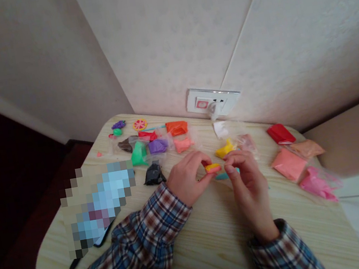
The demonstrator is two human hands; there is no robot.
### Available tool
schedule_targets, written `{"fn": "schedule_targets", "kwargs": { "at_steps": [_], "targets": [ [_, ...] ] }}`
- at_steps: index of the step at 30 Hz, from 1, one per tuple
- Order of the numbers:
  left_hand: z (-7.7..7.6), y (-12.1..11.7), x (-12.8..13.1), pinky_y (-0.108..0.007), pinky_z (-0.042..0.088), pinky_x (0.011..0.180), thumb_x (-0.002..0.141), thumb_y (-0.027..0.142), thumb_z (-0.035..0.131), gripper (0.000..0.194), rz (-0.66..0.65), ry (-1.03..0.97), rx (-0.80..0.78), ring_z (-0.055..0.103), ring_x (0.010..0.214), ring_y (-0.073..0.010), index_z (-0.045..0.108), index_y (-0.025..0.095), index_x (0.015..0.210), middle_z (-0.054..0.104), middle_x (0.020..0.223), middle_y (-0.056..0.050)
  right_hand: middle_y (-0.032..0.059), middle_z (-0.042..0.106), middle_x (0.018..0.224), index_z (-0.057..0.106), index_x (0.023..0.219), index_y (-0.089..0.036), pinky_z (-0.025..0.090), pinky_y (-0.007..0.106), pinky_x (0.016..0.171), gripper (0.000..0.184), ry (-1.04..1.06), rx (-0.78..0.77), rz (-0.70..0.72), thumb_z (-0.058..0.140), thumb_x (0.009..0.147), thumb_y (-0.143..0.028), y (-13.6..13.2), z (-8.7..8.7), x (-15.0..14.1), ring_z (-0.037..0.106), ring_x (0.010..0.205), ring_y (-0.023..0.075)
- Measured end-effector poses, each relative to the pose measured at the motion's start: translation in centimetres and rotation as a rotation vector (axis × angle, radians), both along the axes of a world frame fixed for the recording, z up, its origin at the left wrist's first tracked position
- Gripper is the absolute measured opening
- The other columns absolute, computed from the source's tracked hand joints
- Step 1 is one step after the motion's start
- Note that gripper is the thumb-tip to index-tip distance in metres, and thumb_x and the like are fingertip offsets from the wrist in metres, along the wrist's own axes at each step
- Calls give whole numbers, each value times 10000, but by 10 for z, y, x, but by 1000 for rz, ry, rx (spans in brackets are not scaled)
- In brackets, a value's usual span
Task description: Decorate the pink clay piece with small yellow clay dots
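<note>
1 yellow-pink lump [212, 168] (smooth, flattish) pinched in grip of left hand [187, 180]; right hand [250, 182] curled, hold unclear.

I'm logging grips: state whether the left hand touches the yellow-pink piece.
Touching: the head view shows the left hand pinching the yellow-pink piece.

A hand could pass over the table [215, 248] between left sleeve [144, 232] and right sleeve [285, 254], or between the right hand [249, 182] and the coral packet [288, 164]. Phone [114, 186] and black packet [153, 174] obstruct the left; purple packet [158, 146] and yellow packet [224, 149] obstruct ahead, with the wall [158, 50] bounding the far edge.
</note>
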State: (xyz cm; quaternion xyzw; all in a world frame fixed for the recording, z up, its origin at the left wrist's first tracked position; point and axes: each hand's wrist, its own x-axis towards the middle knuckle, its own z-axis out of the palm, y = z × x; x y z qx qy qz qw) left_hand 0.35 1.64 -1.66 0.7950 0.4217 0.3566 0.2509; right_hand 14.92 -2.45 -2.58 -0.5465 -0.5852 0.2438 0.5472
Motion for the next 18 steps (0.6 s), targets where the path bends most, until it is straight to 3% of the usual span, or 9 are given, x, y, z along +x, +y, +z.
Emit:
{"fn": "schedule_targets", "kwargs": {
  "at_steps": [6,18],
  "targets": [
    [6,-6,4,-224,416,520,802,195,686,115,-59,-143,-20,432,516,-80,594,155,859,627,790,-3,40,544,962,558,851,-238,434,401,883,105,-63,20,13,502,940,-243,-7,0,0,534,961,201],
    [11,-6,3,-172,315,403,760,91,679,147,-113,-227,-94,310,443,-26,645,144,893,582,813,0,41,529,964,567,878,-243,452,414,885,65,-153,62,-9,539,916,-198,-12,-1,3,532,958,203]
  ]
}}
